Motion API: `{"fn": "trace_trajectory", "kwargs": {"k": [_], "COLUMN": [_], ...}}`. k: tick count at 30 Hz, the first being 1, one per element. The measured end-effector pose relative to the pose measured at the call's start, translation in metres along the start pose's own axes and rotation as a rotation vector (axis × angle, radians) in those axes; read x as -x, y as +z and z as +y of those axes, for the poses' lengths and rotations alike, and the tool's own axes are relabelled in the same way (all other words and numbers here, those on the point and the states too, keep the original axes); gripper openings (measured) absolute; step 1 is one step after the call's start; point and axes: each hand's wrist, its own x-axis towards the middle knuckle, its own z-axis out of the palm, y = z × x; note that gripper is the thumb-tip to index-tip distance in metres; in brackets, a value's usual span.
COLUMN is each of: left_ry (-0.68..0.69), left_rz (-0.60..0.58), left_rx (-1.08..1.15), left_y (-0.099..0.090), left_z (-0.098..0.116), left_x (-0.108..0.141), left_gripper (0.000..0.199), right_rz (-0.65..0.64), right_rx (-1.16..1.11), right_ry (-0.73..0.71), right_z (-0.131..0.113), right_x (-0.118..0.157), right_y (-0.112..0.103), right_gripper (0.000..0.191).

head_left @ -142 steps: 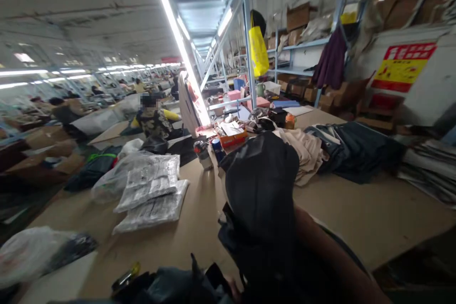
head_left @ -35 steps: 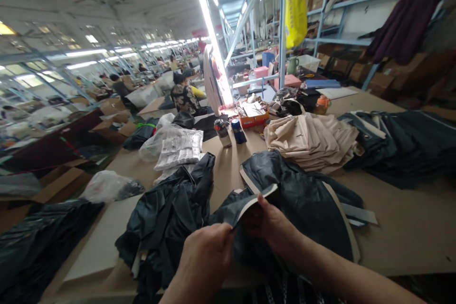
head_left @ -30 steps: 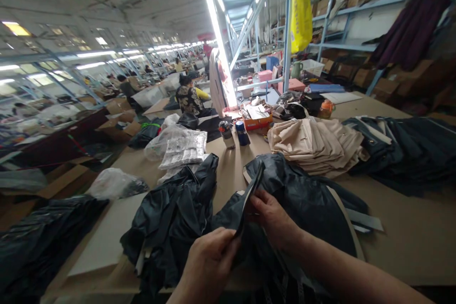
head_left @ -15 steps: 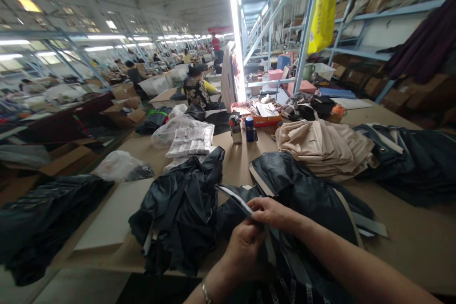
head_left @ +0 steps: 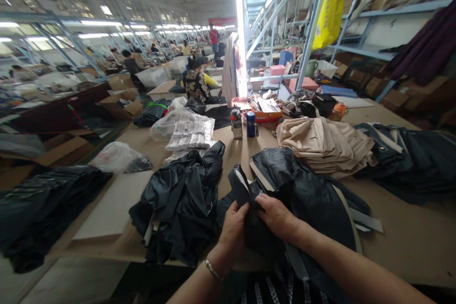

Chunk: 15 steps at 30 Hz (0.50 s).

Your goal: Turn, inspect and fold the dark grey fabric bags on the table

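Note:
Both hands hold part of a dark garment piece [head_left: 245,190] that has a pale inner edge, raised just above the table. My left hand [head_left: 233,225] pinches its left side with the thumb on top. On its right side, the fingers of my right hand [head_left: 274,213] are closed on the same fabric. The rest of the dark fabric [head_left: 295,175] spreads over the table beneath and beyond my right hand, with a beige strip along its edge. To the left of my hands lies a crumpled heap of dark garments [head_left: 178,204].
Stacked beige fabric pieces [head_left: 320,142] and more dark pieces [head_left: 420,156] lie at the right. A steel bottle [head_left: 236,124] and a blue bottle [head_left: 251,125] stand mid-table, near plastic-wrapped packs [head_left: 190,133]. A white board [head_left: 114,204] is at the left. A person [head_left: 197,83] sits beyond.
My left hand has shifted left and up, away from under my right hand. The held fabric has turned more upright, showing its dark face. The view has tilted slightly.

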Motion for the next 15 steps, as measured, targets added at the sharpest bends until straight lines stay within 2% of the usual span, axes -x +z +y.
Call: {"fn": "trace_trajectory", "kwargs": {"k": [2,4,7,9,11,13,15], "left_ry": [-0.069,-0.123,-0.195,-0.303,-0.412,-0.423,-0.343], "left_rz": [-0.008,-0.082,-0.358,-0.597,-0.750,-0.743,-0.644], "left_rx": [0.157,0.219,0.222,0.182,0.129,0.086,0.047], "left_y": [-0.001,-0.001,0.004,0.013,0.022,0.029,0.031], "left_z": [0.013,0.025,0.034,0.035,0.036,0.041,0.051], "left_x": [-0.005,-0.002,0.019,0.038,0.051,0.051,0.038], "left_gripper": [0.029,0.027,0.031,0.040,0.049,0.051,0.043], "right_rz": [0.005,0.044,0.127,0.182,0.190,0.088,-0.058], "right_rx": [-0.085,-0.289,-0.554,-0.611,-0.717,-0.981,-1.292], "right_ry": [0.041,0.112,0.213,0.322,0.416,0.427,0.388], "right_z": [-0.003,0.006,0.038,0.061,0.073,0.072,0.057], "right_x": [0.002,0.001,-0.004,-0.005,-0.001,0.010,0.027], "right_y": [-0.005,-0.013,-0.031,-0.041,-0.050,-0.058,-0.067], "right_gripper": [0.007,0.012,0.019,0.019,0.025,0.034,0.041]}}
